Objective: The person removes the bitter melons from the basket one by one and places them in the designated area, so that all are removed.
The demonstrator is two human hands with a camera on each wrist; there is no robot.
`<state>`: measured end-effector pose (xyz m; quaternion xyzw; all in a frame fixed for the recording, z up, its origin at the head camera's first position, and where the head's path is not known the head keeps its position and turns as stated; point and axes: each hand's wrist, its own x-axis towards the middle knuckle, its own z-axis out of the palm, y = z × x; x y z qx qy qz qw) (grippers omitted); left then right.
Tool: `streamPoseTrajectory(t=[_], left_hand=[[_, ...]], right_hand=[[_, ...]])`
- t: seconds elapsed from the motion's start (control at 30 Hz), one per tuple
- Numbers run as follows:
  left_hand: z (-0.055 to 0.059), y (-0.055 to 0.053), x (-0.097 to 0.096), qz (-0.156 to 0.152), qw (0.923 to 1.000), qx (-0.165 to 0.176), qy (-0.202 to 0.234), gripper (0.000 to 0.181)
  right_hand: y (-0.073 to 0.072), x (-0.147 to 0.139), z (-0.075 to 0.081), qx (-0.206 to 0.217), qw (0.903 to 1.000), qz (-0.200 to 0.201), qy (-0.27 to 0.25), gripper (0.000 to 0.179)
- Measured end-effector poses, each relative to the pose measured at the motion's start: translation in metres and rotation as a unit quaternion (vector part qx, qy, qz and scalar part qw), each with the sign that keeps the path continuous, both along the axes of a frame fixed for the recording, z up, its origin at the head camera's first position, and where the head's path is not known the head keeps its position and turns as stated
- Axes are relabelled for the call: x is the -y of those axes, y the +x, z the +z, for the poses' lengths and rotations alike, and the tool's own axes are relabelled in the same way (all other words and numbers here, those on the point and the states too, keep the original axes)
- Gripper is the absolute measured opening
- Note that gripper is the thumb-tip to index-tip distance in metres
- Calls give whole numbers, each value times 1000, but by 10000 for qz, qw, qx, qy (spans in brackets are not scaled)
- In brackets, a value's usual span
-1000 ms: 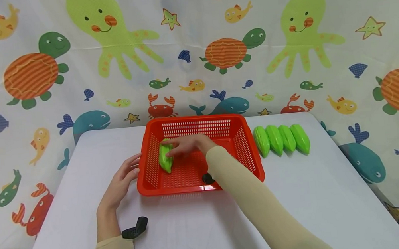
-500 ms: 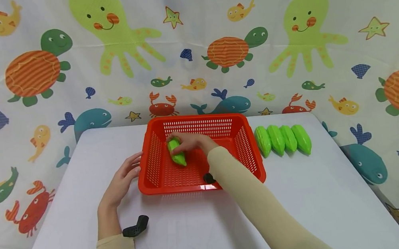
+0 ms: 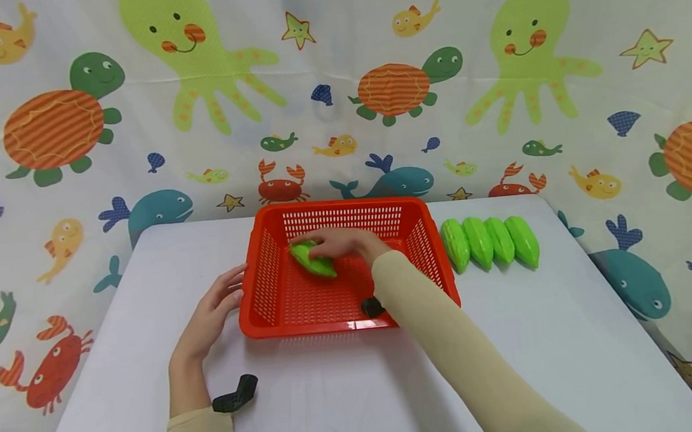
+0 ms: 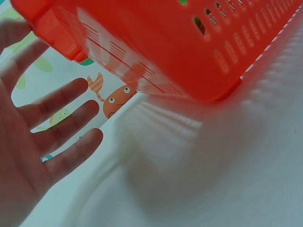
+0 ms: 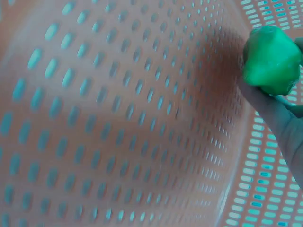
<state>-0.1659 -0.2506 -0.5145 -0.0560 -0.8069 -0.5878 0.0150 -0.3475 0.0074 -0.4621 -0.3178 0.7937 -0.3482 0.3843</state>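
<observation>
My right hand (image 3: 344, 242) reaches into the red plastic basket (image 3: 307, 329) and grips a green ridged fruit (image 3: 320, 267), long with pointed ends. The fruit lies aslant near the basket's left back part. In the right wrist view the green fruit (image 5: 272, 59) shows end-on, with the thumb along its underside; the other fingers are mostly out of sight. My left hand (image 3: 212, 316) is at the basket's left side, fingertips right at the rim. Its fingers (image 4: 71, 106) are spread and fairly straight in the left wrist view, beside the basket wall.
Several more green ridged fruits (image 3: 489, 242) lie side by side in a row on the white table (image 3: 582, 332), just right of the basket. A patterned curtain (image 3: 328, 30) with sea animals hangs behind the table. Black camera mounts (image 3: 236, 393) sit at the wrists.
My right hand has taken hold of the fruit in the basket, moved it rightward from the left wall and turned it aslant. My left hand has stayed at the rim.
</observation>
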Motion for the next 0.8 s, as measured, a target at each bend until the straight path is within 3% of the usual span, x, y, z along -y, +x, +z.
streamPoseTrajectory(t=[0.27, 0.53, 0.8], left_hand=[[-1, 0, 0, 42, 10000, 45, -42, 53], [-1, 0, -3, 37, 10000, 37, -48, 52], [-2, -1, -5, 80, 9999, 58, -26, 53]], right_hand=[[-5, -16, 10, -578, 9981, -14, -198, 46], [-5, -40, 36, -866, 9956, 184, -320, 48], [1, -68, 53, -696, 9940, -584, -613, 44]])
